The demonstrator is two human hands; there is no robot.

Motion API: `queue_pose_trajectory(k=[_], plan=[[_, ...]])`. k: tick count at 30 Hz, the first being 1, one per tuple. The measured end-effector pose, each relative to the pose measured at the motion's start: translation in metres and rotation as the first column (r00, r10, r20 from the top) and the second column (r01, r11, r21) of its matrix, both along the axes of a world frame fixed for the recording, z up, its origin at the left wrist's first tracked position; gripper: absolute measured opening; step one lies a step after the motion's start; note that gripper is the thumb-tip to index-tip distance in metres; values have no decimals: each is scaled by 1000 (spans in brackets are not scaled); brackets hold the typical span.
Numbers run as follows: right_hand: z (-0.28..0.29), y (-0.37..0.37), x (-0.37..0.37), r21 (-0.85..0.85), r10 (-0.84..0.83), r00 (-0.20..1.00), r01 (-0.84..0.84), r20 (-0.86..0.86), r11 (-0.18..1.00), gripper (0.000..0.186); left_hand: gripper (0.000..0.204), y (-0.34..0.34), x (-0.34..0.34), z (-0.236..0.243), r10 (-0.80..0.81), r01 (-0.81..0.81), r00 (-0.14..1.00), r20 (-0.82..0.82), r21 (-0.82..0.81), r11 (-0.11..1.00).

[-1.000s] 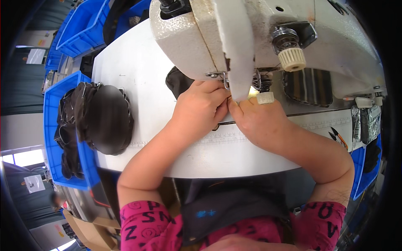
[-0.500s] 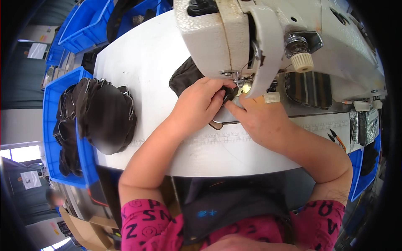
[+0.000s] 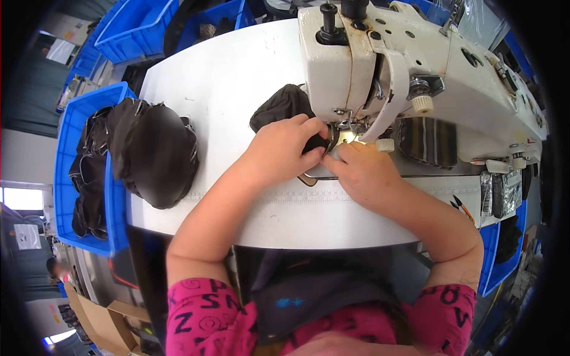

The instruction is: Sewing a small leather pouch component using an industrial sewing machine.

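A dark brown fabric pouch (image 3: 280, 107) with a zipper (image 3: 333, 139) along its edge lies at the needle area of a white sewing machine (image 3: 338, 77). My left hand (image 3: 285, 149) is closed on the pouch, its thumb and fingers gripping the fabric just left of the presser foot. Close by on the right, my right hand (image 3: 369, 177) has bent fingers, with the index fingertip and thumb at the zipper edge near the lit metal plate. Part of the pouch is hidden under my left hand. A small brown flap (image 3: 307, 180) sticks out below my fingers.
On the left of the white table (image 3: 237, 59), several dark zippered pouches (image 3: 154, 157) are piled beside and in a blue bin (image 3: 89, 95). Striped fabric (image 3: 427, 141) sits under the machine arm. Orange-handled snips (image 3: 462, 207) and clear packets (image 3: 502, 193) lie at the right.
My view has shifted, so more of the machine's top shows. My left fingers have shifted slightly on the pouch, and more zipper is visible. Both hands stay by the needle.
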State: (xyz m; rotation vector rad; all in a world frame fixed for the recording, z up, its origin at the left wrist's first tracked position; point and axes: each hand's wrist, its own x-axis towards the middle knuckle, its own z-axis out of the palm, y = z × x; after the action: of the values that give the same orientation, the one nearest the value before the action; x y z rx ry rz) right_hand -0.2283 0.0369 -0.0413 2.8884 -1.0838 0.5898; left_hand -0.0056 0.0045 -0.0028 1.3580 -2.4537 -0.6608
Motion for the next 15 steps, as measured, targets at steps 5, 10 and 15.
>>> queue_pose_trajectory(k=[5,10,15], plan=[[0,0,-7,62,-3,1000,5,-26,998,32,27,-2,0,-23,245,-113,911,-330,372,921],[-2,0,2,-41,-41,999,42,29,998,27,31,-2,0,-16,576,-55,651,-495,725,686],[-2,4,5,-62,153,983,-147,103,987,35,37,10,-8,-20,288,-202,841,-459,227,953]])
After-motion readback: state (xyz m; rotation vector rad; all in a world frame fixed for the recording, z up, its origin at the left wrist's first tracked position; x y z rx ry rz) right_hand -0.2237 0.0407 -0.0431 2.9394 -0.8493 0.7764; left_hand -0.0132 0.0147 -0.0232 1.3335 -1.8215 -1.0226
